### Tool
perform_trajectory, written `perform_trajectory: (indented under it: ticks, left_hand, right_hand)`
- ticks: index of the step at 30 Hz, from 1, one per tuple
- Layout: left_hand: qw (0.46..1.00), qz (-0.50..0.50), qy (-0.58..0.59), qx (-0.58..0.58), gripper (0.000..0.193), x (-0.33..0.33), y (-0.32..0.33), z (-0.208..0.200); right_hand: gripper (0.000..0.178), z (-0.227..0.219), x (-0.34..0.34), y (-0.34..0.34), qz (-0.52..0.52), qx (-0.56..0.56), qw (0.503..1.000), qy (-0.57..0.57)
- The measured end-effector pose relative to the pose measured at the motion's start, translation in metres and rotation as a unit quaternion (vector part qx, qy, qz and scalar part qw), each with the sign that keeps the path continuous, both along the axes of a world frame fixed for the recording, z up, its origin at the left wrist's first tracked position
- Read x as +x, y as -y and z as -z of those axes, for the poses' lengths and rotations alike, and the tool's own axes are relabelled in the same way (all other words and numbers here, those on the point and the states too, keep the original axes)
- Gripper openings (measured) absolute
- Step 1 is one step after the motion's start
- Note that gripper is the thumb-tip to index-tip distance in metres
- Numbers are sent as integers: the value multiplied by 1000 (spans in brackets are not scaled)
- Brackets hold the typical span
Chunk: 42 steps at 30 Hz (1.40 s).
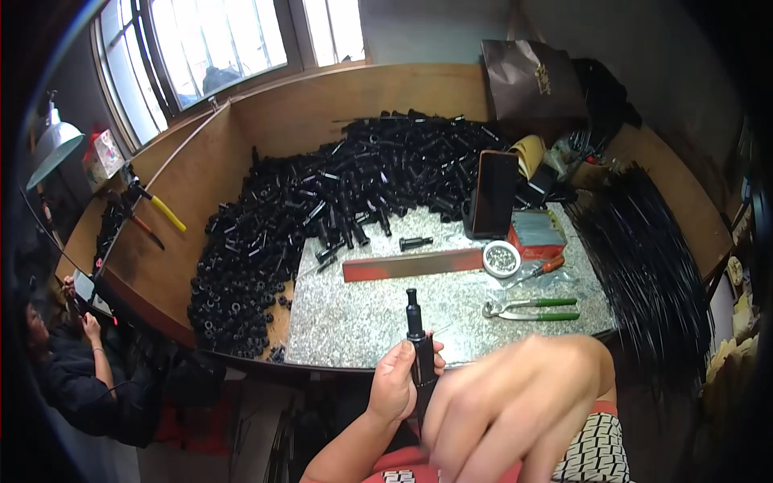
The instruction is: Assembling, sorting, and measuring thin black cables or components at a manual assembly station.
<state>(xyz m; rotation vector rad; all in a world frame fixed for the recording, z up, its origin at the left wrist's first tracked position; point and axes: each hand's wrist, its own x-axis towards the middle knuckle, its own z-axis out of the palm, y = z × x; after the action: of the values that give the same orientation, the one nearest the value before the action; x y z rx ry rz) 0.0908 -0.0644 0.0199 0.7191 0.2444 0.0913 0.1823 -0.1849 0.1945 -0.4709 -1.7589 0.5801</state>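
My left hand (394,382) is closed around a black stepped tube-like part (414,318), held upright at the front edge of the stone slab (322,330). The part's narrow end points up, and its lower end is hidden behind my hands. Close to the camera, my right hand (523,402) looms large and slightly blurred, just right of the part. Its fingers are bent and close together, with the tips out of sight, so what they hold cannot be made out. On the slab beyond lie green-handled pincers (531,309) and a long red-and-grey bar (411,264).
A big heap of black tubular parts (362,173) fills the back and left. A phone (493,193) stands upright beside a white bowl of small pieces (501,259) and a red box (538,233). Thin black rods (652,258) lie right. Another person (97,378) sits left.
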Motion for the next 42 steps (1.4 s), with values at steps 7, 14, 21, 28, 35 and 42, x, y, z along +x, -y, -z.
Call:
perform_trajectory:
  ticks: [7, 14, 21, 28, 35, 42]
  left_hand:
    - [996, -17, 73, 49, 40, 2, -7, 12]
    - [995, -2, 89, 44, 42, 4, -3, 13]
    - [993, 0, 102, 60, 41, 3, -3, 13]
    - [992, 23, 113, 58, 40, 4, -4, 12]
    - [995, 13, 99, 27, 39, 3, -16, 16]
    - [993, -41, 74, 77, 40, 1, -19, 15]
  right_hand:
    - [51, 52, 45, 8, 551, -128, 807, 171]
    - [53, 120, 38, 0, 513, -223, 811, 170]
    - [33, 121, 45, -3, 430, -279, 844, 157]
    - [29, 123, 48, -3, 434, -285, 839, 162]
    - [40, 150, 26, -8, 548, -235, 803, 12]
    - [47, 186, 2, -4, 476, -401, 763, -175]
